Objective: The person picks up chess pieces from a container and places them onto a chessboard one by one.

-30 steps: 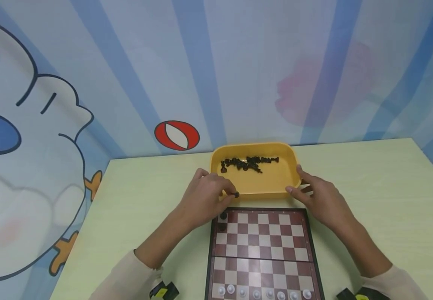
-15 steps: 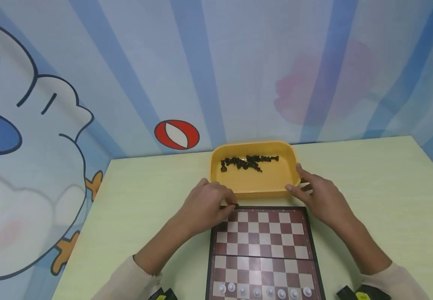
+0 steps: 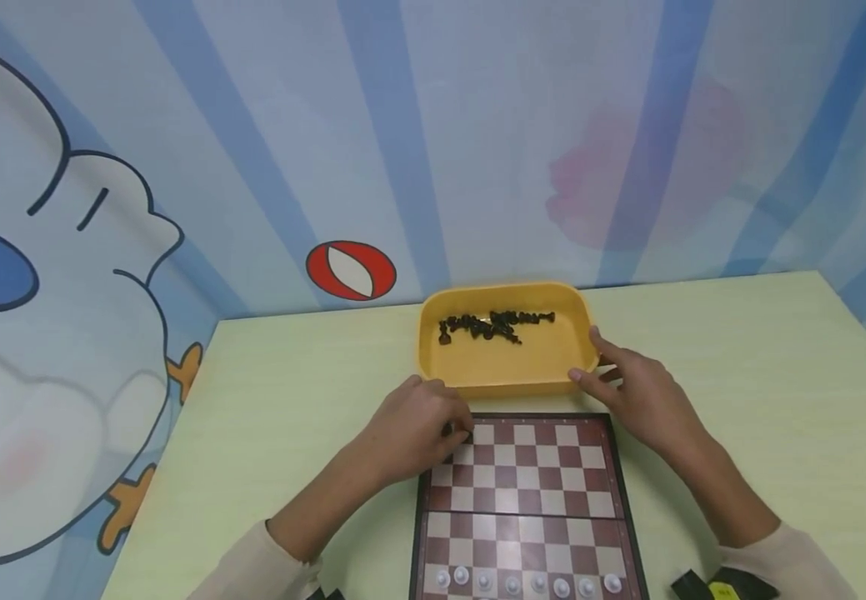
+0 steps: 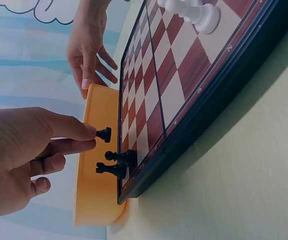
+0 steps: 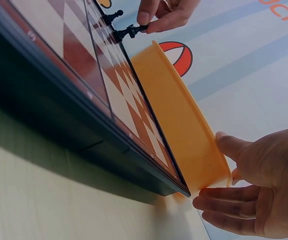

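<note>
My left hand [image 3: 463, 432] pinches a black pawn [image 4: 103, 134] between thumb and forefinger, just above the far left corner of the chessboard [image 3: 530, 500]. Two black pieces [image 4: 118, 162] stand on that corner beside it; in the head view my hand hides them. A yellow tray [image 3: 508, 382] behind the board holds a heap of black pieces [image 3: 496, 325]. My right hand [image 3: 590, 362] rests with spread, straight fingers against the tray's front right corner [image 5: 204, 170].
White pieces [image 3: 511, 583] line the board's near row. The board lies on a pale green table [image 3: 740, 400] set against a wall with blue stripes and a cartoon. The tray's front wall almost touches the board's far edge.
My left hand has come back from the tray's front rim to the board's far left corner, carrying the black pawn lower. The right hand has stayed on the tray.
</note>
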Available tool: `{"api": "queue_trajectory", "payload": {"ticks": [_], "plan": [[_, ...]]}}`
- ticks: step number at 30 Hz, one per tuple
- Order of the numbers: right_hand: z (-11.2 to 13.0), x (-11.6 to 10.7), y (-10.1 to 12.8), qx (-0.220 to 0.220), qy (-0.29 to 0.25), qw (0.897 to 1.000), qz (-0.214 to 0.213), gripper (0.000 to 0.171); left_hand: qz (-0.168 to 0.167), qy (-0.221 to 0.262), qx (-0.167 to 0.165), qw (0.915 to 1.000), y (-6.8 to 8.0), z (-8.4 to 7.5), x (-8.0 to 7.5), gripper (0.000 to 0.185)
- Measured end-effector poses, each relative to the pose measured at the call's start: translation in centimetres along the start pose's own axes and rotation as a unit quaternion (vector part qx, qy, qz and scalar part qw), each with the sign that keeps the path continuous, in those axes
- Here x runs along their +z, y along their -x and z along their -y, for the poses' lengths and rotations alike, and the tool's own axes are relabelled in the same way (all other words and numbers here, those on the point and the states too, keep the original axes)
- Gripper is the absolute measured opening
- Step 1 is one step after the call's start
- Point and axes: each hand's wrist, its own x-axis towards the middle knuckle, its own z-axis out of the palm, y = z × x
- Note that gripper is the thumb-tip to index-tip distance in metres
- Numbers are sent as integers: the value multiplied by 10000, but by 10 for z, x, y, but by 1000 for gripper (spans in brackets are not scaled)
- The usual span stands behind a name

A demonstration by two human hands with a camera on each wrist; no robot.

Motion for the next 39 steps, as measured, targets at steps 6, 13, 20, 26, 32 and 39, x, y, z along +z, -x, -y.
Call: {"api": "queue_trajectory", "payload": {"ticks": [6, 13, 20, 26, 32, 39], "plan": [[-1, 1, 0, 9, 15, 10000, -31, 82, 269, -54, 48, 9996, 1, -2, 3, 5], [1, 1, 0, 34, 54, 10000, -21, 82, 410, -189, 207, 9988, 2, -2, 7, 5], [0, 3, 1, 67, 29, 10000, 41, 83, 576, -202, 180, 9980, 5, -1, 9, 5], [0, 3, 1, 81, 56, 10000, -13, 83, 507, -193, 223, 9983, 5, 0, 11, 7], [-1, 4, 2, 100, 36, 9999, 3, 83, 561, -174, 146, 9982, 5, -1, 12, 8], [-1, 2, 0, 56, 29, 10000, 4, 83, 540, -213, 92, 9983, 4, -1, 12, 8]]}}
